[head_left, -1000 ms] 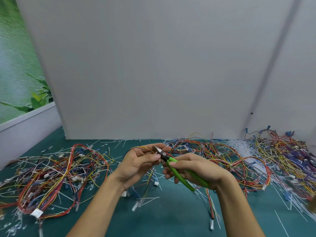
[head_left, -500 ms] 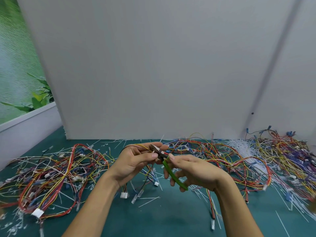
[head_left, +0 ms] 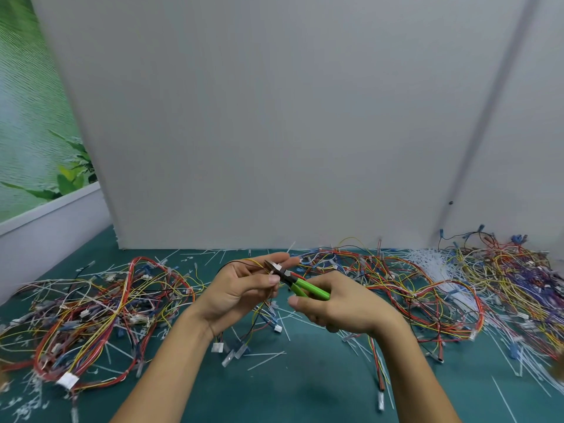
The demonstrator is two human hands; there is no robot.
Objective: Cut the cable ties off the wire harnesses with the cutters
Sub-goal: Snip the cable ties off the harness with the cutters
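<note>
Between the two hands, above the green mat (head_left: 305, 392): the cutters (head_left: 300, 285), green handles, steel nose at the left fingertips.

- Change: a second ago the handles slanted down toward the mat. Now they lie nearly level and slightly parted. We judge a snip is either just made or about to be made.
- Left hand (head_left: 241, 288): pinches the thin harness (head_left: 259, 315), with its connectors (head_left: 217, 347) dangling below.
- Right hand (head_left: 341, 303): curled round the handles.
- Hidden: we cannot see the tie itself, nor whether the jaws meet. The left fingers cover both.
- Surround: the left pile (head_left: 106, 300) and right pile (head_left: 427, 285) of tangled harnesses, with cut ties (head_left: 265, 360) strewn between.
</note>
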